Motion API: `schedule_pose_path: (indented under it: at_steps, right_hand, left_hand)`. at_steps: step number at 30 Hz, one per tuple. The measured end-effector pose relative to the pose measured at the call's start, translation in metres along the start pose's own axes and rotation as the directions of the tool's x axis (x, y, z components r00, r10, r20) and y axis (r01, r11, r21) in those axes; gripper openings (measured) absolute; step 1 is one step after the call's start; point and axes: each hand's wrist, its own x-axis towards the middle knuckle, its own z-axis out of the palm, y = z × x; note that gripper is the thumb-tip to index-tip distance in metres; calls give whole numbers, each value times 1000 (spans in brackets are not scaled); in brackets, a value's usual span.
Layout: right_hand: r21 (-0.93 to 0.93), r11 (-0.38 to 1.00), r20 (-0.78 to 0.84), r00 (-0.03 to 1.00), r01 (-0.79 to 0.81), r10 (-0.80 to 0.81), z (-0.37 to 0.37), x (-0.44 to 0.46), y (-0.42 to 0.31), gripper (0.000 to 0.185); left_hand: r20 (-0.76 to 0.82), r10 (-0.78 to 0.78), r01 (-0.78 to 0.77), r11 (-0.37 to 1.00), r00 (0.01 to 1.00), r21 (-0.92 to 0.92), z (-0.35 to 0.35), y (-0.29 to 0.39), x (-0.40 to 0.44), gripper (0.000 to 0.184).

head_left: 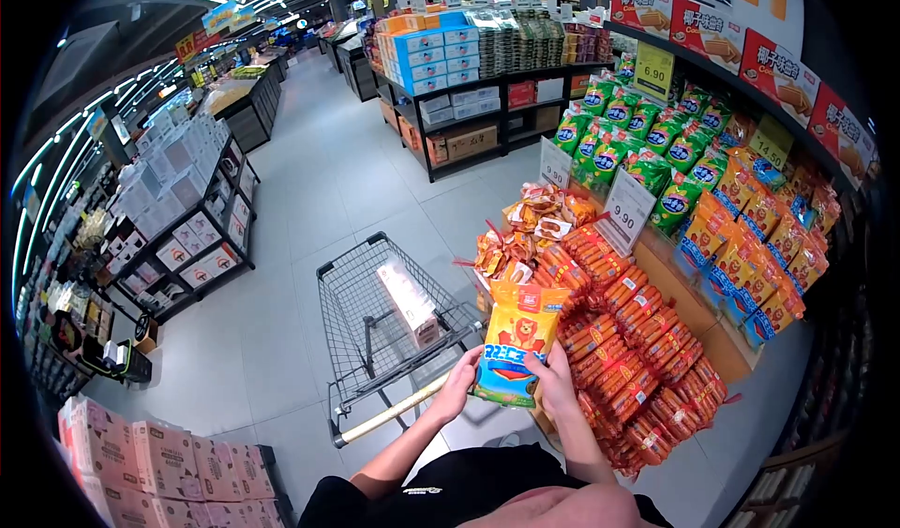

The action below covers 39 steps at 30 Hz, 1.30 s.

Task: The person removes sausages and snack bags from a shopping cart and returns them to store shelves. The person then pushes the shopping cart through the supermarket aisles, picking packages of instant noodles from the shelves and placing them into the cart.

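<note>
Both hands hold an orange and blue snack bag (514, 345) with a lion picture, upright in front of the body. My left hand (459, 384) is closed on the bag's lower left edge. On the right edge, my right hand (555, 375) grips it with the thumb across the front. Just left of the hands stands a wire shopping cart (361, 340) with a yellowish handle bar; a long pale box (405, 294) lies inside it. Piles of red-wrapped sausages (619, 340) are right beside the bag.
Green snack bags (614, 143) and similar orange bags (750, 265) fill the right-hand display. A black shelf (506, 115) with boxes stands ahead. Boxed goods sit on a left shelf (192, 214). Pink cartons (169, 462) are stacked at lower left. Tiled aisle floor (300, 153) runs between.
</note>
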Motion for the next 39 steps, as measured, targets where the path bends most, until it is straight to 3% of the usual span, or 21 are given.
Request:
schedule_pose_path:
  at_steps: [2, 3, 4, 6, 8, 10, 11, 13, 17, 20, 24, 25, 28, 30, 36, 38, 39]
  right_hand:
    - [-82, 997, 55, 998, -11, 16, 19, -7, 10, 48]
    - [-55, 998, 35, 999, -22, 24, 29, -10, 17, 47]
    - [-58, 998, 22, 1000, -21, 22, 35, -14, 19, 47]
    - [-284, 957, 58, 995, -65, 85, 49, -21, 16, 49]
    - [-448, 891, 86, 988, -74, 126, 42, -23, 43, 57]
    - [-491, 869, 97, 988, -59, 122, 47, -35, 51, 57]
    - [-489, 870, 75, 990, -67, 119, 49, -39, 52, 57]
    - [-713, 701, 130, 986, 20, 104, 51, -45, 51, 53]
    - [-687, 726, 43, 996, -32, 84, 56, -63, 48, 48]
    - [-525, 849, -4, 998, -57, 64, 46, -77, 61, 57]
    - [-581, 811, -47, 997, -73, 56, 39, -97, 56, 53]
    - [-494, 868, -67, 998, -45, 14, 35, -100, 61, 52]
    - [-465, 884, -141, 990, -49, -19, 27, -109, 61, 51]
    - [-473, 878, -204, 979, -77, -25, 25, -113, 55, 51]
    - [-581, 807, -233, 971, -104, -42, -7, -120, 23, 47]
    - [-614, 788, -213, 953, 42, -217, -35, -118, 18, 52]
    - [-577, 809, -229, 930, 107, -286, -52, -115, 13, 49]
  left_hand:
    - [-37, -21, 23, 998, 999, 60, -4, -6, -5, 60]
    - [-71, -65, 60, 995, 995, -80, -7, -6, -7, 54]
    - [-60, -72, 67, 994, 996, -86, -10, -6, -14, 54]
    - [-148, -215, 216, 976, 965, -10, -17, 0, -28, 45]
    - [-156, -248, 238, 968, 956, -80, -28, -5, -46, 39]
    - [-148, -266, 273, 962, 952, 24, -44, -16, -63, 41]
    - [-145, -292, 294, 956, 946, -7, -49, -17, -69, 43]
    - [-110, -269, 272, 962, 957, 16, -54, -15, -77, 47]
    - [5, -249, 249, 966, 968, 70, -65, -13, -86, 58]
    - [118, -208, 194, 974, 971, 116, -63, -6, -84, 61]
    - [228, -174, 144, 979, 958, 143, -57, -9, -80, 64]
    - [234, -211, 183, 974, 949, 134, -53, -9, -78, 63]
    - [255, -286, 251, 954, 924, 162, -40, -9, -70, 56]
    - [219, -428, 350, 881, 877, 318, -31, -14, -66, 47]
    - [240, -335, 280, 931, 911, 235, 6, -38, -49, 43]
    - [345, -223, 103, 937, 912, 333, 22, -42, -33, 48]
    - [372, -177, 85, 964, 911, 252, 35, -37, -25, 51]
